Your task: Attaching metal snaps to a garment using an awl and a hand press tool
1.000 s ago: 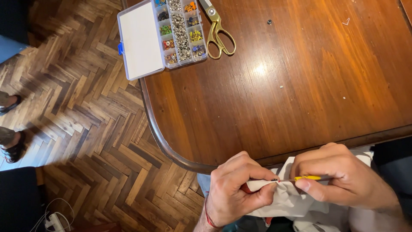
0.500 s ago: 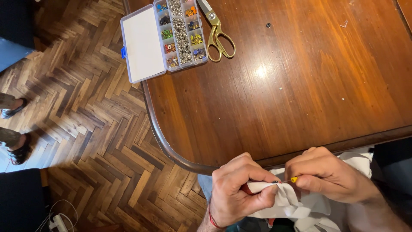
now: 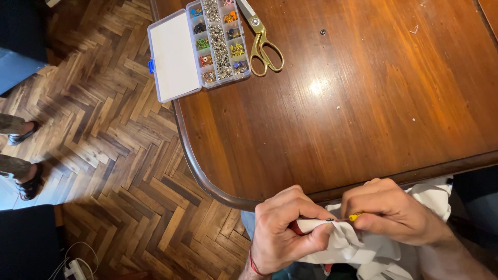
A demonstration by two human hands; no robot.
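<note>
My left hand (image 3: pixel 284 228) pinches a fold of white cloth (image 3: pixel 358 248) below the table's near edge. My right hand (image 3: pixel 394 210) grips a small tool with a yellow handle (image 3: pixel 355 217); its thin metal tip meets the cloth right at my left fingertips. The two hands are nearly touching. More of the white cloth bunches in my lap under the right wrist. A red band circles my left wrist.
A dark wooden table (image 3: pixel 363 103) with a rounded corner fills the upper right. At its far left stand an open compartment box of small coloured and metal bits (image 3: pixel 207 41) and gold-handled scissors (image 3: pixel 262 44). Another person's sandalled feet (image 3: pixel 23 155) rest on the herringbone floor at left.
My right hand has shifted slightly, drawing the yellow-handled tool closer to the left fingertips. The view has drifted a little; the cloth stays pinched in the left hand.
</note>
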